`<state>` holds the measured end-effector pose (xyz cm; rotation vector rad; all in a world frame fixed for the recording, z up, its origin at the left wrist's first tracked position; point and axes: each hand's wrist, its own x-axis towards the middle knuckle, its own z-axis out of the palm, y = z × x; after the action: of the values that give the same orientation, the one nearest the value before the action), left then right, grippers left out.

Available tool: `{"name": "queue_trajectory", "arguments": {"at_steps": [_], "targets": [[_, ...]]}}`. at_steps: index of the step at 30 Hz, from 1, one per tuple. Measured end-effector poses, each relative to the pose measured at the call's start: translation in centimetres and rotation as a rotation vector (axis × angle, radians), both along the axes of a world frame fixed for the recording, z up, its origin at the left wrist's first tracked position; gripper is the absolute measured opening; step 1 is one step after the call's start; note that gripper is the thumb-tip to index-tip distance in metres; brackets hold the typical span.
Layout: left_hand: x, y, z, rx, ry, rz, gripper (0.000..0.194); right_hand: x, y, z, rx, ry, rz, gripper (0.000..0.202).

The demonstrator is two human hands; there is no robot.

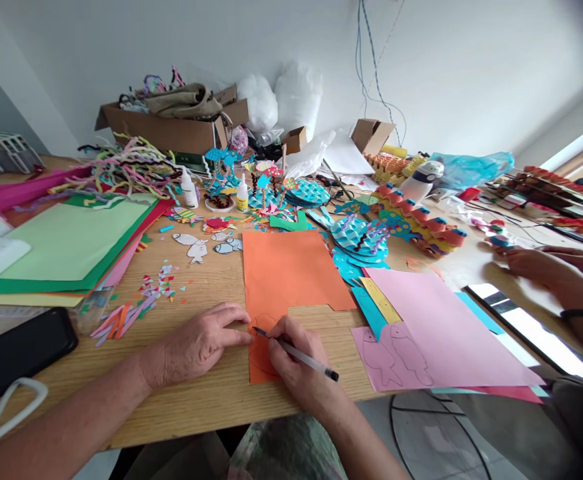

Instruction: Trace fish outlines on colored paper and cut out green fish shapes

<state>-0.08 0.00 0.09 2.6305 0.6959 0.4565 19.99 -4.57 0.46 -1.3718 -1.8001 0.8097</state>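
The right hand (299, 360) is closed round a slim clear-barrelled pen with black ends (311, 362), its tip on a notched sheet of bright orange paper (294, 267) near the middle of the bench's (201, 403) front edge. The left hand (204, 339) lies open, fingertips at the paper's left side. Over towards the front right, I see a pale pink paper sheet (451, 327) bearing pencil-thin fish outlines; a black rectangular phone (21, 353) sits by the front left corner. Along the back edge stands a brown cardboard box (166, 130), filled with craft stuff.

Black phone (24, 353) at my near left, open cardboard box (164, 130) far left, blue plastic bag (471, 168) far right
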Motion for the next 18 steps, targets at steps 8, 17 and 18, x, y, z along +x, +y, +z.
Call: {"name": "queue_trajectory", "arguments": {"at_steps": [8, 17, 18], "targets": [[-0.10, -0.04, 0.01, -0.011, 0.008, -0.004, 0.041, -0.05, -0.01, -0.04, -0.006, -0.001, -0.005, 0.009], [0.07, 0.01, -0.03, -0.006, -0.007, -0.005, 0.042, -0.07, 0.01, 0.01, -0.001, -0.012, -0.003, 0.010], [0.07, 0.01, -0.05, -0.004, -0.009, -0.004, 0.041, -0.07, 0.01, -0.01, -0.001, -0.011, 0.001, 0.010]]}}
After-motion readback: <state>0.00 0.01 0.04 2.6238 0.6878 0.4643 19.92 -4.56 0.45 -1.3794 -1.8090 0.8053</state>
